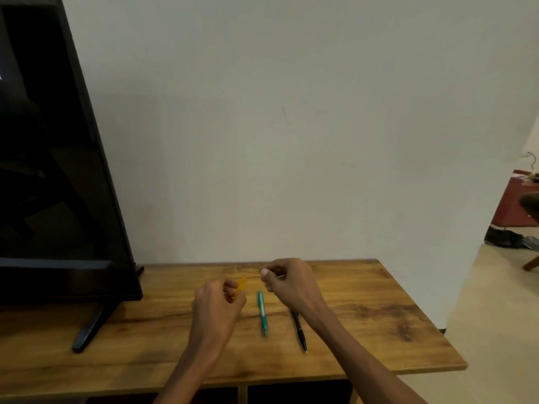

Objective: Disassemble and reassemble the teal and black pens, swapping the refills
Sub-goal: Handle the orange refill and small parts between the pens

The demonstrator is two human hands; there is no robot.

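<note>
A teal pen (pixel 262 313) lies on the wooden table (pixel 379 322), tip toward me. To its right lies a black pen (pixel 300 330), its far end hidden under my right wrist. My left hand (pixel 217 304) is closed on a translucent orange pen piece (pixel 241 285) that sticks out past the fingers. My right hand (pixel 287 282) hovers just above the teal pen's far end, fingers pinched on a thin rod-like part (pixel 282 276), too small and blurred to name for sure.
A large black TV (pixel 58 170) on a stand (pixel 90 328) fills the table's left side. A plain wall rises right behind the table. The table's right edge (pixel 431 319) drops off to open floor.
</note>
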